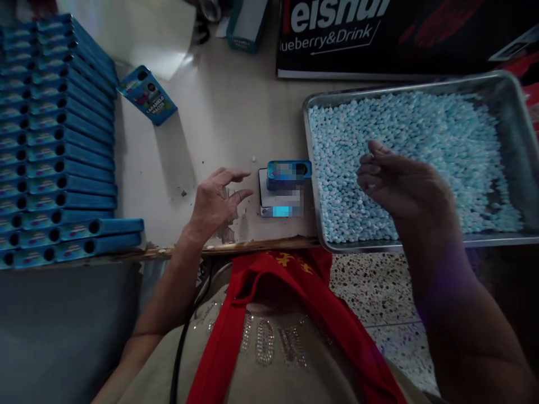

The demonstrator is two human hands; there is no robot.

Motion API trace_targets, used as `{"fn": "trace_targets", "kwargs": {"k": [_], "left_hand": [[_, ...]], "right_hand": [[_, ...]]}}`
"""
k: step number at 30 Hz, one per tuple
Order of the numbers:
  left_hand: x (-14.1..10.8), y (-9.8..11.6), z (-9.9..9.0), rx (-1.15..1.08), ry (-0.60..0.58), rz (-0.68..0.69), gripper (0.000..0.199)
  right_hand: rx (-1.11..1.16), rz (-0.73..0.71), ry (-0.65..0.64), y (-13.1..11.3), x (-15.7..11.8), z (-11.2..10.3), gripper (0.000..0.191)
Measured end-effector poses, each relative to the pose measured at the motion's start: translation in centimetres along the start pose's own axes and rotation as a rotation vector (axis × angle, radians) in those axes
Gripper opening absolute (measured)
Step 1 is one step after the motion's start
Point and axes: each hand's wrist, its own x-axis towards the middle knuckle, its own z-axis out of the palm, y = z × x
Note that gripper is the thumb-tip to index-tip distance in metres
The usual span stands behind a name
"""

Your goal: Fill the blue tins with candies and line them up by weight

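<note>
My left hand (214, 199) is open beside a small digital scale (272, 199), thumb and fingers apart with nothing between them. On the scale's plate rests a blue candy box (281, 175), its dark round opening facing up at the right end. Above the metal tray (312, 151) is my right hand (406, 182), its fingers curled in towards the palm. Whatever those fingers hold, if anything, is hidden. Small light-blue and white candies (446, 129) cover most of the tray's bottom.
Stacked rows of blue boxes (71, 134) fill the left side of the table. A single box (149, 96) stands apart from them. At the back are a black carton (404, 45) and another blue box (246, 28). The worn wooden edge (252, 245) runs along the front.
</note>
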Motion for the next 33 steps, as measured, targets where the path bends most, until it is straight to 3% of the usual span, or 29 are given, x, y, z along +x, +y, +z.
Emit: {"fn": "trace_targets", "kwargs": {"k": [2, 5, 12, 18, 24, 30, 33], "left_hand": [[0.3, 0.3, 0.3, -0.002, -0.004, 0.031, 0.037], [1.2, 1.0, 0.7, -0.024, 0.003, 0.091, 0.042], [3.1, 3.2, 1.8, -0.058, -0.028, 0.116, 0.075], [3.7, 3.9, 3.4, -0.077, -0.087, 0.177, 0.067], [3.6, 3.8, 4.3, -0.109, -0.091, 0.208, 0.062], [3.4, 3.7, 4.3, -0.073, -0.086, 0.182, 0.065], [3.4, 3.7, 4.0, -0.066, -0.076, 0.190, 0.066]], "right_hand": [[0.032, 0.015, 0.010, 0.0, 0.5, 0.6, 0.016], [-0.006, -0.083, 0.011, -0.6, 1.3, 1.4, 0.011], [-0.307, -0.226, -0.117, -1.4, 1.7, 6.3, 0.039], [-0.323, -0.300, -0.105, -0.2, 1.2, 10.1, 0.040], [-0.104, -0.299, -0.089, 0.5, 0.0, 11.3, 0.022], [-0.104, -0.296, -0.132, 1.1, -1.1, 12.2, 0.026], [-0.101, -0.369, -0.125, 0.9, -1.1, 12.1, 0.026]]}}
